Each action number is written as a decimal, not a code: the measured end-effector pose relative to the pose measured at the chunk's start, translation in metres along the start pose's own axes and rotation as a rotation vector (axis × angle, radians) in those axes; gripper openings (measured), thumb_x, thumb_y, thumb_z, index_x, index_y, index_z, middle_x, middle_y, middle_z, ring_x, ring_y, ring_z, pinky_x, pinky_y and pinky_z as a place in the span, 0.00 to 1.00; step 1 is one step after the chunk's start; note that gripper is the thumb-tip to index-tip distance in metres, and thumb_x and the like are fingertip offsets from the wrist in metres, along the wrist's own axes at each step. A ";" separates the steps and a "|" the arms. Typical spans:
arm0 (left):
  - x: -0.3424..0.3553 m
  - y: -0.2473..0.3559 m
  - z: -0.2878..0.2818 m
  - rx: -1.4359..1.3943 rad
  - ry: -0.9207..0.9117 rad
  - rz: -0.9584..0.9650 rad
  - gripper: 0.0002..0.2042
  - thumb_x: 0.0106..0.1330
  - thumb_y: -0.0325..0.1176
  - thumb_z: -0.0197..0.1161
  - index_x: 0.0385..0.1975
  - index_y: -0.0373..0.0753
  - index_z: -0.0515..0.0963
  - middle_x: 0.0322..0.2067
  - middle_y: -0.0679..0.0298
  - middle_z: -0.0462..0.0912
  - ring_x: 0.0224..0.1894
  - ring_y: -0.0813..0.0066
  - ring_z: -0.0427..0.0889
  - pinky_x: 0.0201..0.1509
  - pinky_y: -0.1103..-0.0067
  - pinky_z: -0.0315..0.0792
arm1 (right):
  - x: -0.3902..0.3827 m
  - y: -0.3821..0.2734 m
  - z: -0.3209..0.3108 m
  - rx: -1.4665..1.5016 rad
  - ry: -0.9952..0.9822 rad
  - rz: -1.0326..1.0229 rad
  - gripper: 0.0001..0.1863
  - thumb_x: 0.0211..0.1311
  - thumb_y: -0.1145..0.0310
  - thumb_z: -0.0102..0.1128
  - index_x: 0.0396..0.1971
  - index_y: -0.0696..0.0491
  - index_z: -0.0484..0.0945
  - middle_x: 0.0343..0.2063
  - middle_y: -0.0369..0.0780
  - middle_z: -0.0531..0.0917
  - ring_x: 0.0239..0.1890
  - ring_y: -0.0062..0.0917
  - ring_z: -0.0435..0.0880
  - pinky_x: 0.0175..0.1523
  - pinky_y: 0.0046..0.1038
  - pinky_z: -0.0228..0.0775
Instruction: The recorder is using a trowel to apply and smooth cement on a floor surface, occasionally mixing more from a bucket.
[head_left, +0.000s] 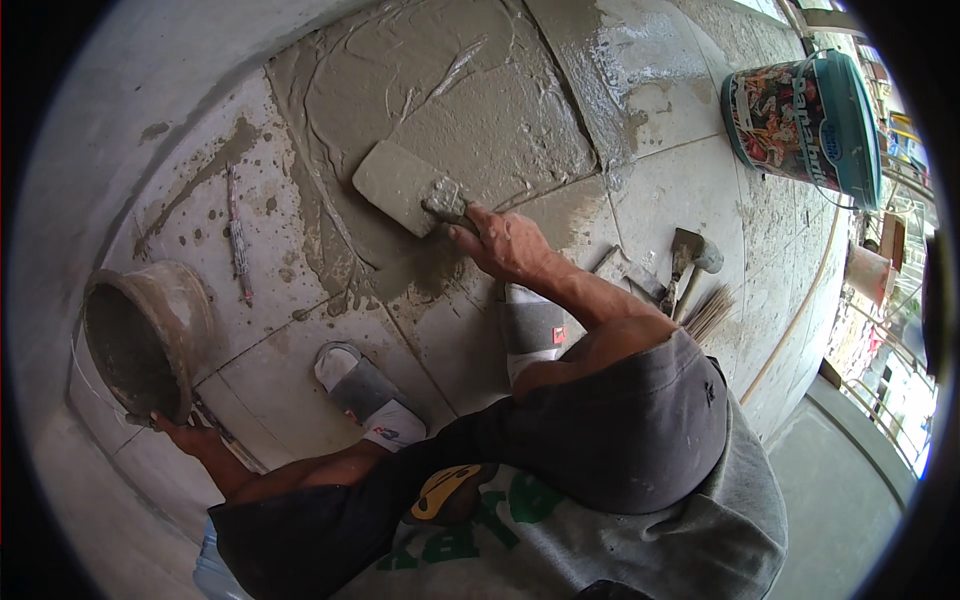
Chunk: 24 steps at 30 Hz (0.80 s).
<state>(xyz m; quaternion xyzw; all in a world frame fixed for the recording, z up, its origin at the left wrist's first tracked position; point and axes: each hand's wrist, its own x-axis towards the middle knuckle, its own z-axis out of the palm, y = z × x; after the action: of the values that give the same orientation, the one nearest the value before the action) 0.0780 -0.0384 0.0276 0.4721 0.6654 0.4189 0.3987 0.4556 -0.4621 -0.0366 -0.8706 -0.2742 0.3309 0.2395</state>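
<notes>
My right hand (pixel 507 245) is closed round the handle of a mortar-coated trowel (pixel 392 188). The broad trowel blade lies flat on a bed of wet grey mortar (pixel 490 130) spread over the floor tiles. At the far left, a tilted, cement-stained bucket (pixel 190 300) has its mouth toward me, with grey residue inside. The fingers of my left hand (pixel 183 434) grip its near rim, partly out of sight. My two feet, in socks and dark-strapped slippers, are set on the tiles just short of the mortar.
A teal printed pail (pixel 800 125) stands at the far right. Right of my forearm lie a mallet (pixel 705 258), another flat tool (pixel 630 270) and a bundle of bristles (pixel 710 312). A mortar-crusted stick (pixel 238 235) rests on spattered tiles at left. A wall (pixel 150 80) borders the upper left.
</notes>
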 end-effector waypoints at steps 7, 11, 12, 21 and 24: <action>-0.003 0.001 -0.003 0.030 0.011 -0.003 0.37 0.61 0.59 0.59 0.64 0.41 0.63 0.63 0.61 0.63 0.65 0.65 0.59 0.68 0.62 0.51 | 0.023 0.004 -0.025 -0.003 0.030 -0.021 0.21 0.67 0.52 0.49 0.44 0.56 0.73 0.31 0.54 0.81 0.39 0.49 0.81 0.43 0.45 0.72; 0.009 -0.003 -0.006 0.032 0.017 -0.013 0.36 0.60 0.59 0.59 0.63 0.41 0.64 0.61 0.62 0.64 0.63 0.65 0.60 0.66 0.62 0.54 | 0.031 0.057 -0.034 0.058 0.262 0.025 0.20 0.65 0.54 0.49 0.48 0.53 0.78 0.40 0.51 0.82 0.43 0.47 0.81 0.49 0.41 0.72; 0.007 -0.003 -0.005 0.031 0.012 0.001 0.36 0.60 0.59 0.59 0.64 0.42 0.64 0.61 0.62 0.64 0.63 0.65 0.61 0.66 0.62 0.55 | 0.030 0.064 -0.038 -0.043 0.319 0.136 0.20 0.65 0.57 0.48 0.50 0.51 0.77 0.41 0.50 0.81 0.44 0.47 0.81 0.49 0.42 0.73; 0.003 -0.002 -0.005 0.042 0.024 0.000 0.35 0.62 0.58 0.58 0.63 0.41 0.63 0.61 0.62 0.64 0.63 0.64 0.60 0.65 0.60 0.55 | 0.035 0.076 -0.050 -0.271 0.341 0.293 0.20 0.62 0.64 0.47 0.54 0.43 0.76 0.42 0.49 0.80 0.43 0.45 0.81 0.48 0.41 0.73; 0.015 -0.009 -0.012 0.047 -0.012 0.021 0.35 0.62 0.58 0.57 0.63 0.41 0.63 0.62 0.61 0.64 0.63 0.64 0.61 0.65 0.60 0.54 | 0.034 0.077 -0.047 -0.292 0.335 0.266 0.21 0.62 0.65 0.46 0.55 0.43 0.75 0.41 0.49 0.80 0.43 0.45 0.82 0.46 0.41 0.74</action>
<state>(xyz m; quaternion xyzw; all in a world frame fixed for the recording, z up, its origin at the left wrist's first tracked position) 0.0609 -0.0281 0.0215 0.4910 0.6676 0.4045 0.3869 0.5345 -0.5085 -0.0667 -0.9671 -0.1584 0.1675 0.1079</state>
